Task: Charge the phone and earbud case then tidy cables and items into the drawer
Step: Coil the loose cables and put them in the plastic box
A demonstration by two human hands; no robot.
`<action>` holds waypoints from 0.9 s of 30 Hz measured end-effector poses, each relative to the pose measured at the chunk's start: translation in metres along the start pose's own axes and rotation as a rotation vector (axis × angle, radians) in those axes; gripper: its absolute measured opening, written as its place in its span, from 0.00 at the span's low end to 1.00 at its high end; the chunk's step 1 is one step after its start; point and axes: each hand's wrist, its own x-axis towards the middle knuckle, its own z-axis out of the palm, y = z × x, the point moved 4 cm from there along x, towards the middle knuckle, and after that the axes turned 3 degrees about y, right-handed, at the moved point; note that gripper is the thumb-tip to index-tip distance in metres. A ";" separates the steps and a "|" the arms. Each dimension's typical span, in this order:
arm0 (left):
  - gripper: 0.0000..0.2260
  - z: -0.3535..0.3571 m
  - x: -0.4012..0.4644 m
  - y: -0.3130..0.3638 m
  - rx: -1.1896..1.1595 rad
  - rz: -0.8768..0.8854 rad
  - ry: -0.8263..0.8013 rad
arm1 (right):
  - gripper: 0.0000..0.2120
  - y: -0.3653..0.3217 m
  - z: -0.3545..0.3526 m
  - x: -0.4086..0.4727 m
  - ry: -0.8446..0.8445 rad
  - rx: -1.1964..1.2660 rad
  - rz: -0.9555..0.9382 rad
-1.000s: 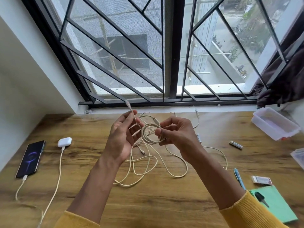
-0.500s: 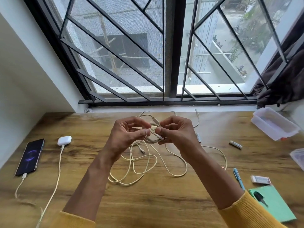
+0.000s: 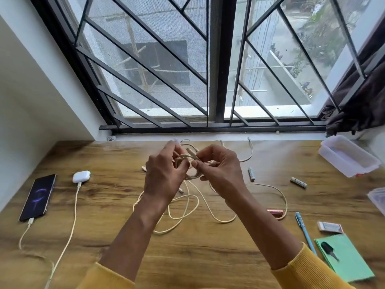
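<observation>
Both hands are raised over the middle of the wooden table (image 3: 108, 222), working a small coil of cream cable (image 3: 188, 158). My left hand (image 3: 164, 174) grips the coil's left side, and my right hand (image 3: 220, 170) pinches it from the right. Loose loops of the same cable (image 3: 187, 205) trail down onto the table below. At the far left lies a dark phone (image 3: 38, 197) with a cable plugged into its near end. Beside it sits a white earbud case (image 3: 81, 176), also with a cable plugged in.
Two batteries (image 3: 251, 174) (image 3: 298, 182) lie right of the hands, and a pink one (image 3: 275, 211) lies nearer. A clear plastic box (image 3: 350, 155) stands at the back right. A blue pen (image 3: 305, 232), a small card (image 3: 330, 227) and a green notebook (image 3: 350, 259) with a black key sit at the front right.
My left hand let the cable end drop from its raised fingers and closed in on the coil beside my right hand. The loose loops on the table have shifted slightly.
</observation>
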 end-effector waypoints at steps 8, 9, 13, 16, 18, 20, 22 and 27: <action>0.16 0.010 0.003 -0.008 -0.640 -0.363 -0.222 | 0.07 0.004 -0.004 0.001 -0.020 0.019 0.053; 0.18 0.009 0.004 -0.007 -0.737 -0.389 -0.260 | 0.07 0.006 -0.005 0.001 -0.012 0.035 0.066; 0.17 0.004 0.003 -0.004 -0.958 -0.469 -0.291 | 0.07 0.009 -0.005 0.000 -0.007 0.163 0.144; 0.14 0.005 0.001 -0.007 -1.044 -0.524 -0.229 | 0.09 0.007 -0.004 0.000 -0.015 0.197 0.168; 0.11 0.004 0.000 -0.007 -1.048 -0.506 -0.221 | 0.11 0.007 -0.005 0.001 -0.007 0.203 0.184; 0.07 0.001 0.001 -0.005 -1.017 -0.464 -0.253 | 0.12 0.007 -0.005 0.002 -0.006 0.206 0.198; 0.07 0.000 0.001 -0.002 -0.977 -0.428 -0.296 | 0.12 0.008 -0.006 0.003 -0.008 0.207 0.202; 0.04 0.002 0.004 -0.002 -0.814 -0.321 -0.324 | 0.13 0.006 -0.011 0.007 -0.021 0.164 0.175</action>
